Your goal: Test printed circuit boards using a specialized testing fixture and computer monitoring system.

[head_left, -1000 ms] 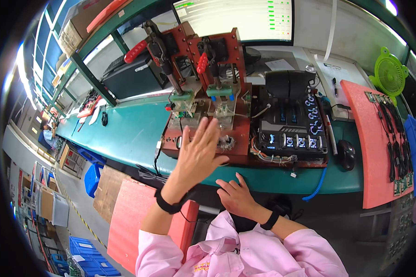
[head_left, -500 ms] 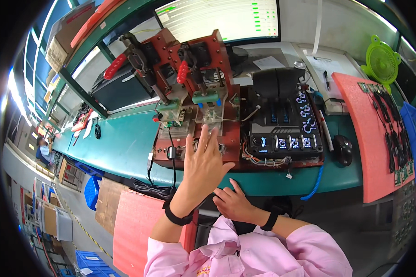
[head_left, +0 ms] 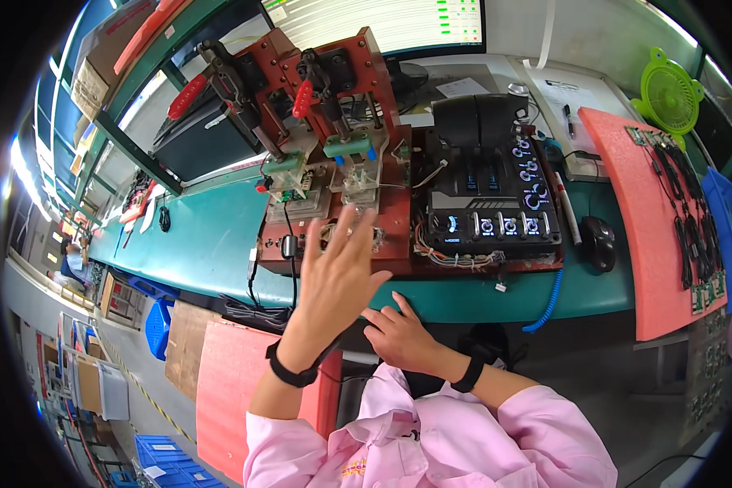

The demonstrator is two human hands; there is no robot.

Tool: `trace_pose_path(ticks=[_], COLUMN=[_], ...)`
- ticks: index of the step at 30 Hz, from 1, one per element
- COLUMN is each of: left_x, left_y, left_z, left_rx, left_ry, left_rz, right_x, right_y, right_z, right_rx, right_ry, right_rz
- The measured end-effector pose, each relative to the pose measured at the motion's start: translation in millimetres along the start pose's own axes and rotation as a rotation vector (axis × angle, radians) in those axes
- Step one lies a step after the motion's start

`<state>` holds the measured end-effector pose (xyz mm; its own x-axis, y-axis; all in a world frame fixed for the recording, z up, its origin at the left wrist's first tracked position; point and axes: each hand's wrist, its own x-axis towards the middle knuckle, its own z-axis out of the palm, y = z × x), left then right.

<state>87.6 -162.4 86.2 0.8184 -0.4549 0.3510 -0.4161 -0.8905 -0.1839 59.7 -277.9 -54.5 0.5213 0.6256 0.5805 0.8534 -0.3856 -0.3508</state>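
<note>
My left hand (head_left: 333, 281) is raised with its fingers spread, in front of a red test fixture (head_left: 394, 236) with two toggle clamps. It holds nothing. Its fingertips overlap the base below the right-hand clamp (head_left: 327, 102); whether they touch it I cannot tell. Under the left clamp (head_left: 232, 89) a small green circuit board (head_left: 289, 195) sits in a clear holder, with a black cable (head_left: 289, 244) running down from it. My right hand (head_left: 405, 335) is lower, just in front of the bench edge, index finger and thumb apart and the other fingers partly curled, with nothing visible in it.
Right of the fixture stands a black throttle-style control panel (head_left: 488, 195) with lit dials. Beyond it are a mouse (head_left: 599, 244), a pink foam sheet (head_left: 618, 195) with cabled boards, and a green fan (head_left: 668, 93). A monitor (head_left: 382, 24) stands behind; coiled cable (head_left: 256, 311) hangs at the front edge.
The whole view has shifted slightly, so the bench appears higher and further left. The left hand's fingers look a little more spread; the right hand keeps nearly the same pose.
</note>
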Motion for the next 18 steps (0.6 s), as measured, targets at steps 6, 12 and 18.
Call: trace_pose_path(ticks=[6, 12, 18], left_x=[-52.5, -53.4, 1.6], left_y=[8.6, 16.3, -1.8], left_z=[19.5, 48.9, 28.5], left_rx=[-0.262, -0.746, -0.205], left_ry=[0.168, 0.075, 0.490], left_rz=[-0.030, -0.243, -0.293], right_x=[-17.9, -8.6, -1.0], right_y=[14.2, 20.5, 20.4], right_z=[-55.8, -130.6, -112.5], right_rx=[0.233, 0.102, -0.059], right_ry=[-0.307, -0.327, -0.094], right_rz=[0.064, 0.226, 0.388])
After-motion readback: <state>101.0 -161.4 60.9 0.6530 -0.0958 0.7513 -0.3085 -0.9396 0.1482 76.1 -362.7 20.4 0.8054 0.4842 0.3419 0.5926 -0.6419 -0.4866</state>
